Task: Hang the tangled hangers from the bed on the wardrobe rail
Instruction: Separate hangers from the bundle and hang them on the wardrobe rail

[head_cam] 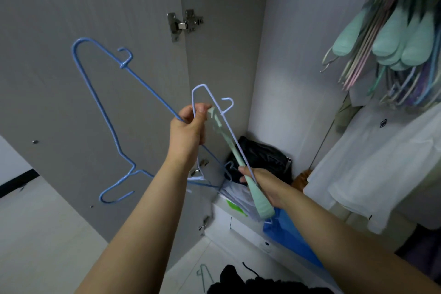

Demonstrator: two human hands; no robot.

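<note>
My left hand (191,126) grips a bunch of tangled hangers in front of the open wardrobe. A blue wire hanger (95,100) sticks out of it to the left, across the door. A pale lilac wire hanger (210,95) and a mint green plastic hanger (229,148) run from my left hand down to my right hand (265,184), which holds the green hanger near its wide end. More blue wire loops (226,169) hang tangled between both hands. Several mint and pastel hangers (393,38) hang at the top right; the rail itself is out of view.
The grey wardrobe door (59,19) stands open on the left, with its hinge (183,24). Inside are a white garment (381,162), a black bag (262,155) and a blue bag (288,236). A green wire hanger (205,277) and dark cloth (238,279) lie low down.
</note>
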